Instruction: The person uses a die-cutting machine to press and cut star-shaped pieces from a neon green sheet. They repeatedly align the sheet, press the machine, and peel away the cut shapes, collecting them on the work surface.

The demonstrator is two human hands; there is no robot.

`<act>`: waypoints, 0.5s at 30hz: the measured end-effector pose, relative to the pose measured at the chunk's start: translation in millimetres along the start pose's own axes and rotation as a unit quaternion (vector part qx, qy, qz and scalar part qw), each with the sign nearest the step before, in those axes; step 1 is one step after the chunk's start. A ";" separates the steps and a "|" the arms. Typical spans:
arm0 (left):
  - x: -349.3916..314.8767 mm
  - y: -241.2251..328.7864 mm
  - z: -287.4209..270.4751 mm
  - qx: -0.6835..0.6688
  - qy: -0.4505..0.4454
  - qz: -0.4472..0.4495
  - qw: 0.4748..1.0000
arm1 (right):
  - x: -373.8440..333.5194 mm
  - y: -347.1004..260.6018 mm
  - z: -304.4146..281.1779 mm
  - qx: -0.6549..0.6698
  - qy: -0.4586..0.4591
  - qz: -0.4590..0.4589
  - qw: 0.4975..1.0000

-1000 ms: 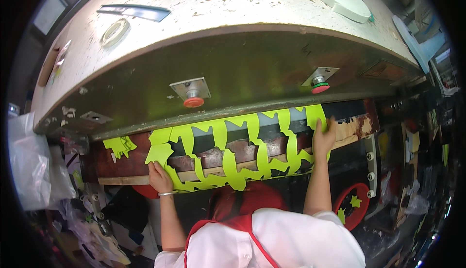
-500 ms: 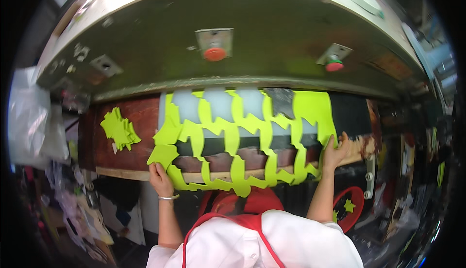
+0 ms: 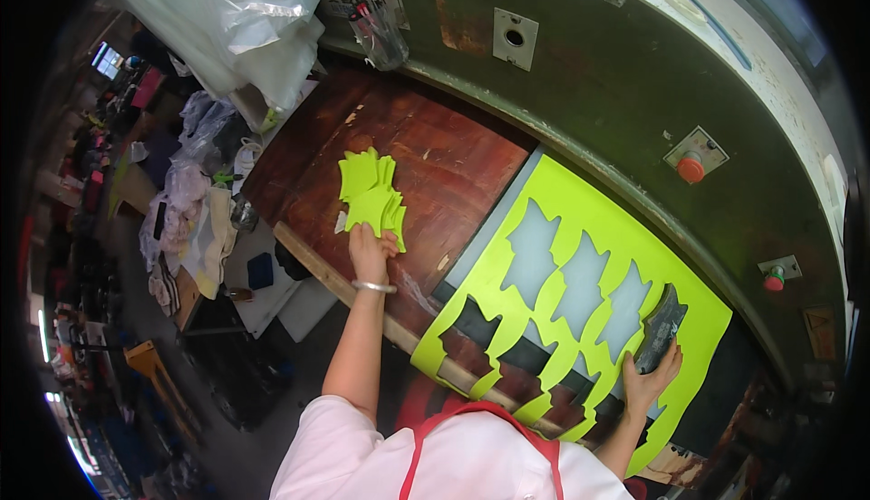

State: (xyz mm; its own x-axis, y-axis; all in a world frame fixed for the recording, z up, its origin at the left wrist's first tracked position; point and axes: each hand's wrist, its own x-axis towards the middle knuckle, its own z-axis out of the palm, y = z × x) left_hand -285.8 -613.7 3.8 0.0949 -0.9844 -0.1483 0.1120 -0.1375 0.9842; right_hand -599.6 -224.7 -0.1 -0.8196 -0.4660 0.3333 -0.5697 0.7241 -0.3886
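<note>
My left hand (image 3: 370, 248) is at the near edge of a pile of lime-green cut pieces (image 3: 361, 172), its fingers closed on the edge of a jagged lime-green piece (image 3: 373, 208) on top. A thin bracelet circles that wrist. To the right lies a lime-green sheet (image 3: 693, 310) with several rows of matching cut-outs, its near edge hanging past the table front. On the sheet stands a dark cutting die (image 3: 662, 328) shaped like the cut-outs. My right hand (image 3: 651, 380) grips its near end between thumb and fingers.
The reddish-brown tabletop (image 3: 435, 151) has a wooden front rail (image 3: 313, 260). A pale board (image 3: 489, 219) lies under the sheet. Along the far side runs a green machine beam (image 3: 589, 74) with a red button (image 3: 691, 168) and a green-and-red button (image 3: 773, 281). Plastic bags (image 3: 245, 20) hang at the far left.
My left hand has carried a cut piece from the sheet leftward onto the pile. My right hand has moved from the sheet's right edge to the die. The view has turned left.
</note>
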 end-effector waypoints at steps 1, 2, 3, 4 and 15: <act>-3.8 -7.9 -3.5 0.001 0.020 -0.075 0.997 | 1.6 2.6 -0.5 -0.013 -0.013 -0.021 1.000; -10.1 -10.5 -11.1 0.002 -0.024 -0.060 0.998 | 3.3 4.7 -0.8 -0.025 -0.019 -0.044 0.999; -18.6 -12.4 -16.7 0.040 -0.027 -0.049 0.998 | 4.9 5.2 0.1 -0.010 -0.023 -0.034 0.999; -28.7 -12.0 -20.6 0.086 -0.023 -0.035 0.995 | 6.3 5.0 0.8 0.004 -0.020 -0.028 0.999; -183.6 8.1 83.1 0.234 -0.420 0.138 0.866 | 15.4 32.5 -19.8 0.448 0.029 0.176 0.876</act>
State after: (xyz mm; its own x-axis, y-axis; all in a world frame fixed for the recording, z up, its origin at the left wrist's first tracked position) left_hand -384.6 -443.2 47.1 -0.7200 -0.6934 0.0282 -0.2323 0.2791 0.9318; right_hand -629.6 -198.3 9.4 -0.9644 -0.2484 0.0904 -0.1222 0.1159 -0.9857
